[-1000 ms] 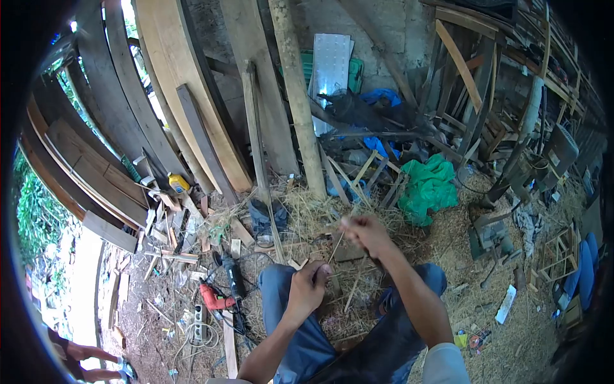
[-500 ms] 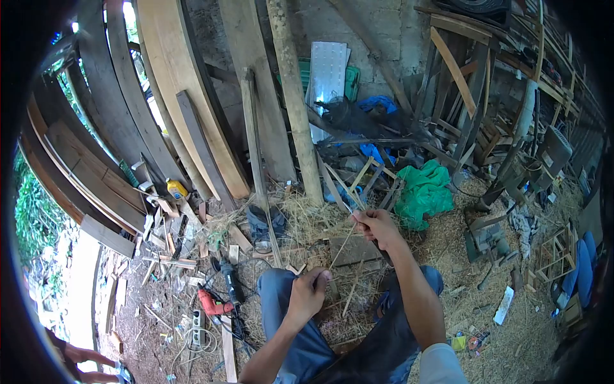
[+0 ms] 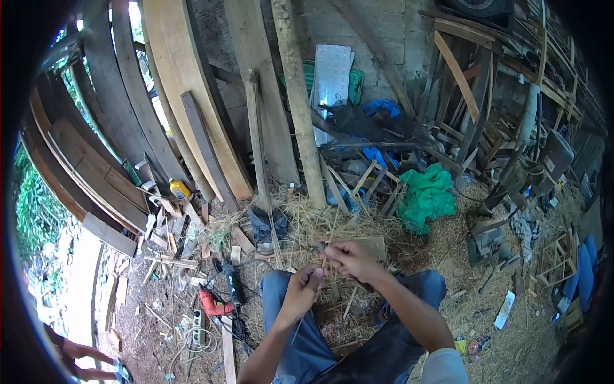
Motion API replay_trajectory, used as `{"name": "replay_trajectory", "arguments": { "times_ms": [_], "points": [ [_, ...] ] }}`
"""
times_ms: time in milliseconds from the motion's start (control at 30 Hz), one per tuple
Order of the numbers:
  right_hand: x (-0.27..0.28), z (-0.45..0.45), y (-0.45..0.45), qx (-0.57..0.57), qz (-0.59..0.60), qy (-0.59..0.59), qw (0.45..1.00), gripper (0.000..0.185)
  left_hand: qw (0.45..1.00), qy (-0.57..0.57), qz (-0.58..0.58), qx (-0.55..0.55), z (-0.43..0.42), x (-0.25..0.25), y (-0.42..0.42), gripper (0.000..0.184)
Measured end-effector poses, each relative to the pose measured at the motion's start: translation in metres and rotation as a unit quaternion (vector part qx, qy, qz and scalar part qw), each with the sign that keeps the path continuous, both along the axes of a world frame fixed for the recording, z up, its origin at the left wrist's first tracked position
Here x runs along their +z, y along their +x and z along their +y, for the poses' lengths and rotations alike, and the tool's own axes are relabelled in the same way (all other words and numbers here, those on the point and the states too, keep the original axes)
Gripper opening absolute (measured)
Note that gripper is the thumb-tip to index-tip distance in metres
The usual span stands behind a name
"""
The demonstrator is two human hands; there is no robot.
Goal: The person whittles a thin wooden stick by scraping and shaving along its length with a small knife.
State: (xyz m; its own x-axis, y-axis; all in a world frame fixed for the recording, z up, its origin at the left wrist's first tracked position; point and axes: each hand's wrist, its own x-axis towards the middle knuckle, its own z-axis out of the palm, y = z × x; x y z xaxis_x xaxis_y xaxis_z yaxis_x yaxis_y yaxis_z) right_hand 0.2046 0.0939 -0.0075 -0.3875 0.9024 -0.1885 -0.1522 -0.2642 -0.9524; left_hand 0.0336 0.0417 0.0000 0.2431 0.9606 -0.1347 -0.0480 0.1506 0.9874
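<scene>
My left hand (image 3: 303, 291) is closed in a pinch on a thin pale strip (image 3: 295, 334), which looks like split bamboo or wood. One end of the strip trails below the hand over my left thigh. My right hand (image 3: 352, 261) is wrapped round what looks like a knife (image 3: 363, 285). Its dark handle end sticks out under my palm, and the blade is mostly hidden by the fingers. Both hands are close together above my lap, the right one slightly higher, with the knife's front end beside the left fingertips.
A red power drill (image 3: 214, 304) and a dark power tool (image 3: 230, 281) lie left of my knee, near a power strip (image 3: 197, 329). Planks (image 3: 173, 77) lean at the back left. A green sheet (image 3: 425, 198) lies ahead right. Another person's hand (image 3: 83, 352) shows lower left.
My right hand has come down and left with the knife, from far out ahead to beside my left hand. The left hand has shifted only slightly and keeps its pinch on the strip.
</scene>
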Motion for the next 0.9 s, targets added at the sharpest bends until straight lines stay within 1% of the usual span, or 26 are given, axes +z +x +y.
{"name": "replay_trajectory", "arguments": {
  "times_ms": [33,67,100,133,200,267,333,400,433,500,533,600,633,667,700,733,767,800,833,867,900],
  "points": [
    [0.003,0.003,0.004,-0.015,0.017,0.016,1.0,0.025,1.0,-0.002,0.005,-0.003,-0.003,0.002,-0.001,0.022],
    [0.003,0.009,0.012,-0.018,0.019,0.015,1.0,0.025,0.999,-0.025,-0.024,-0.024,-0.006,0.004,-0.001,0.022],
    [0.005,0.013,0.019,-0.021,0.053,0.011,0.998,0.025,0.996,-0.05,-0.053,-0.045,-0.008,0.004,0.0,0.022],
    [0.006,0.015,0.023,-0.024,0.085,0.006,0.996,0.026,0.996,-0.052,-0.052,-0.047,-0.007,0.004,0.0,0.022],
    [0.01,0.006,0.015,-0.021,0.071,0.012,0.997,0.026,0.993,-0.088,-0.069,-0.045,-0.005,0.003,0.0,0.021],
    [0.009,-0.005,0.002,0.03,0.017,0.032,0.999,0.026,0.992,-0.083,-0.081,-0.042,0.0,0.004,0.002,0.02],
    [-0.004,0.004,0.009,0.03,0.037,0.003,0.999,0.026,0.992,-0.085,-0.089,-0.039,0.0,0.001,0.001,0.02],
    [0.001,0.018,0.024,-0.047,0.028,-0.03,0.998,0.026,0.989,-0.092,-0.096,-0.07,-0.001,-0.002,-0.002,0.022],
    [0.004,0.024,0.034,-0.117,-0.022,-0.001,0.993,0.027,0.989,-0.09,-0.097,-0.071,-0.004,-0.003,-0.003,0.022],
    [-0.013,0.045,0.062,-0.185,0.059,-0.005,0.981,0.026,0.986,-0.105,-0.087,-0.1,-0.012,-0.004,-0.006,0.022],
    [-0.012,0.05,0.077,-0.184,0.059,-0.003,0.981,0.026,0.986,-0.103,-0.087,-0.099,-0.013,-0.002,-0.008,0.022],
    [-0.006,0.057,0.097,-0.265,0.136,0.001,0.955,0.024,0.988,-0.107,-0.076,-0.084,-0.014,0.0,-0.011,0.022],
    [-0.006,0.057,0.096,-0.261,0.134,0.004,0.956,0.024,0.988,-0.103,-0.079,-0.081,-0.014,0.002,-0.012,0.022],
    [-0.007,0.054,0.093,-0.258,0.033,0.037,0.965,0.024,0.989,-0.102,-0.083,-0.062,-0.011,0.004,-0.012,0.022],
    [-0.006,0.052,0.09,-0.253,-0.071,0.072,0.962,0.025,0.99,-0.101,-0.088,-0.042,-0.009,0.007,-0.012,0.021],
    [-0.01,0.053,0.086,-0.247,-0.076,0.077,0.963,0.025,0.99,-0.097,-0.096,-0.037,-0.005,0.009,-0.011,0.021],
    [-0.021,0.054,0.079,-0.213,-0.171,0.176,0.946,0.027,0.99,-0.093,-0.098,-0.033,-0.002,0.01,-0.011,0.021],
    [-0.031,0.053,0.073,-0.175,-0.263,0.269,0.91,0.03,0.99,-0.092,-0.101,-0.03,-0.001,0.008,-0.011,0.021],
    [-0.036,0.053,0.068,-0.152,-0.359,0.254,0.885,0.034,0.989,-0.094,-0.114,-0.034,0.002,0.004,-0.013,0.019],
    [-0.03,0.055,0.065,-0.143,-0.371,0.27,0.877,0.034,0.987,-0.081,-0.133,-0.028,0.004,0.007,-0.012,0.019],
    [-0.034,0.05,0.058,-0.184,-0.411,0.291,0.844,0.034,0.99,-0.066,-0.125,-0.027,0.003,0.009,-0.013,0.018]
  ]
}}
